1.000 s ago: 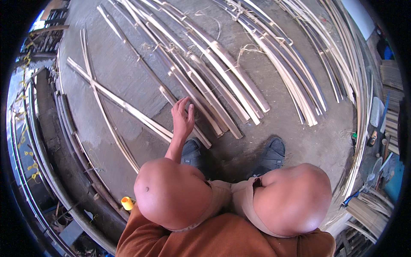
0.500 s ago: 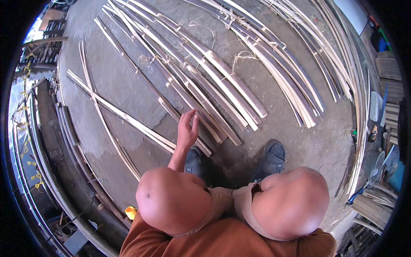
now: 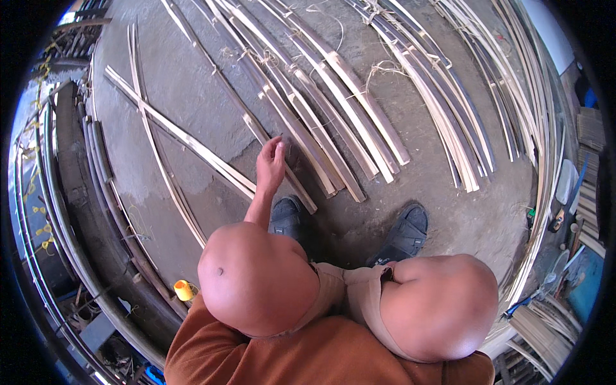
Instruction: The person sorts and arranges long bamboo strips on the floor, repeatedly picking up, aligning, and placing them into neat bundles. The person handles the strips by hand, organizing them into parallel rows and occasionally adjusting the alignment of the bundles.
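My left hand (image 3: pixel 271 165) reaches forward past my left knee, low over the floor. Its fingers are bent, with thumb and fingertips drawn close together. A tiny dark tip shows at the fingertips, too small to name. Right by the hand lies a long split bamboo strip (image 3: pixel 221 78), running from the far left toward my left shoe; whether the fingers touch it I cannot tell. Just right of it, several more split bamboo strips (image 3: pixel 301 138) lie side by side, some tied with thin fibre. My right hand is out of sight.
Two bamboo strip bundles cross (image 3: pixel 142 106) at left. More tied bamboo strips (image 3: pixel 449 122) lie right. My sandals (image 3: pixel 409 231) stand near the strip ends. A yellow cup (image 3: pixel 183 290) sits by long poles at lower left. Stacked slats (image 3: pixel 545 330) and tools line the right edge.
My left hand has moved forward and slightly left, and its stretched fingers have bent and drawn together. The whole view has shifted a little. The strips appear to lie as before.
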The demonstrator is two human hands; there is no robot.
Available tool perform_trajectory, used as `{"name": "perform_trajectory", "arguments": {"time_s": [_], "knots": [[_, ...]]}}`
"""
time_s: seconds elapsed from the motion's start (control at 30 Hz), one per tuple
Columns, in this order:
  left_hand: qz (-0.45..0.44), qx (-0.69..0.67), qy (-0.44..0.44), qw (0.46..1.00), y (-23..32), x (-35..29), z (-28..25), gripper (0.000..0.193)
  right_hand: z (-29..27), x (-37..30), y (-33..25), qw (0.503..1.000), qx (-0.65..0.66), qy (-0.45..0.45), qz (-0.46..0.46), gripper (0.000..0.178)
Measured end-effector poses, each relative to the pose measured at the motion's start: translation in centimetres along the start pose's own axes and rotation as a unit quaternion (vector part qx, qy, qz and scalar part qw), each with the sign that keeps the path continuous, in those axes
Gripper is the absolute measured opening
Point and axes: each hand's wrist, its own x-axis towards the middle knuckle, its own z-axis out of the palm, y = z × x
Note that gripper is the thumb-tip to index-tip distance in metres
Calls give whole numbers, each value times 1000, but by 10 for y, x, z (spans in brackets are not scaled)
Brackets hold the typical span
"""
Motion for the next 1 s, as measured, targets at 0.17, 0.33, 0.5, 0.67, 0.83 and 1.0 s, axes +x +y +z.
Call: {"name": "perform_trajectory", "arguments": {"time_s": [0.17, 0.33, 0.5, 0.67, 0.83, 1.0], "knots": [[-81, -17, -50, 995, 16, 9, -7, 38, -3, 3, 35, 982, 78, -166, 40, 12], [-190, -116, -88, 971, 26, 20, 7, 47, 26, 69, 64, 984, 86, -157, 13, 16], [-257, -167, -78, 949, 15, 20, 11, 50, 66, 171, 32, 994, 87, -63, 19, 23], [-245, -165, -84, 952, 16, 17, 12, 37, 93, 205, 0, 996, -76, -53, -12, 36], [-244, -67, -90, 963, 10, 17, 0, 34, 123, 203, 16, 992, -110, 13, -57, 40], [-173, -35, -45, 983, 12, 11, -19, 41, 141, 206, 31, 994, -105, 2, 17, 41]]}}
